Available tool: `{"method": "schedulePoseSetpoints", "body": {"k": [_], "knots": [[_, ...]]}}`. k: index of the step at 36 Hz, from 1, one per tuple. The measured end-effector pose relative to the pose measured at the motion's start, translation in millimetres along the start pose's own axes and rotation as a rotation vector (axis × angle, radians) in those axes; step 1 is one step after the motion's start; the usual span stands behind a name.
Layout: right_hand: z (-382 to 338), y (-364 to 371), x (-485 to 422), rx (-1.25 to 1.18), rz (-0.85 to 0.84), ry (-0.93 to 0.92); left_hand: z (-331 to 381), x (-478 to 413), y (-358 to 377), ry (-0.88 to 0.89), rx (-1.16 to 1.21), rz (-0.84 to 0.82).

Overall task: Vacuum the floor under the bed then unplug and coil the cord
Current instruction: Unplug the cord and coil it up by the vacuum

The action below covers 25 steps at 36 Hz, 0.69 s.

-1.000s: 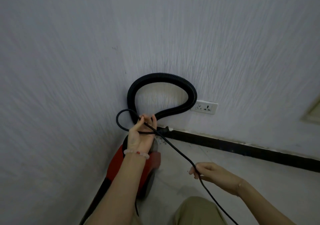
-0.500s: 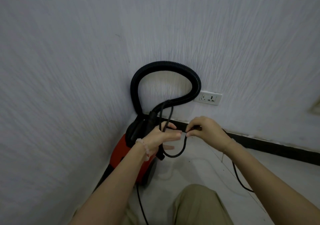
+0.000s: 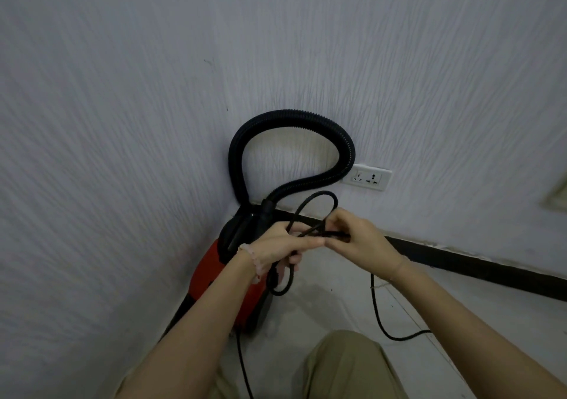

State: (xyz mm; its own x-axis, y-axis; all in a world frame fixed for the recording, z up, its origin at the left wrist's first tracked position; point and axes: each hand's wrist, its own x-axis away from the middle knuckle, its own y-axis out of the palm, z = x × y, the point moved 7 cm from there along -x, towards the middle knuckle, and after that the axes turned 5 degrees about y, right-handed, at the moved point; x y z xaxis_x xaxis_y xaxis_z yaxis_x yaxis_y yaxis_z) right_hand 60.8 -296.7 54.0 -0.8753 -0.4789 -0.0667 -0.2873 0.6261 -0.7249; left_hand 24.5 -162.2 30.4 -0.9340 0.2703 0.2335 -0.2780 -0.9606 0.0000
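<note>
A red and black vacuum cleaner (image 3: pixel 211 279) stands in the room corner, and its ribbed black hose (image 3: pixel 294 116) arches up against the wall. My left hand (image 3: pixel 276 249) grips loops of the black power cord (image 3: pixel 316 197); one loop rises above the hands, another hangs below them. My right hand (image 3: pixel 356 239) pinches the cord right beside the left hand. The rest of the cord trails down past my right wrist and across the floor to the right. The white wall socket (image 3: pixel 369 178) has nothing plugged into it.
Textured white walls meet at the corner behind the vacuum. A dark skirting board (image 3: pixel 478 268) runs along the right wall above the pale tiled floor (image 3: pixel 337 312). My knee in khaki trousers (image 3: pixel 346 368) is at the bottom middle.
My right hand came from low on the right up to the left hand, bringing the cord with it. A new loop now stands above the hands.
</note>
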Motion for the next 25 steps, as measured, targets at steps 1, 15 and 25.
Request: {"method": "schedulePoseSetpoints", "body": {"k": [1,15,25], "knots": [[10,-3,3,-0.052,0.015,0.042,0,0,-6,0.008,0.026,0.029],[33,-7,20,-0.499,0.241,0.216,-4,-11,-32,0.100,0.676,0.331],[-9,24,13,-0.098,0.083,0.033,0,-15,-7,0.159,0.589,0.237]]}}
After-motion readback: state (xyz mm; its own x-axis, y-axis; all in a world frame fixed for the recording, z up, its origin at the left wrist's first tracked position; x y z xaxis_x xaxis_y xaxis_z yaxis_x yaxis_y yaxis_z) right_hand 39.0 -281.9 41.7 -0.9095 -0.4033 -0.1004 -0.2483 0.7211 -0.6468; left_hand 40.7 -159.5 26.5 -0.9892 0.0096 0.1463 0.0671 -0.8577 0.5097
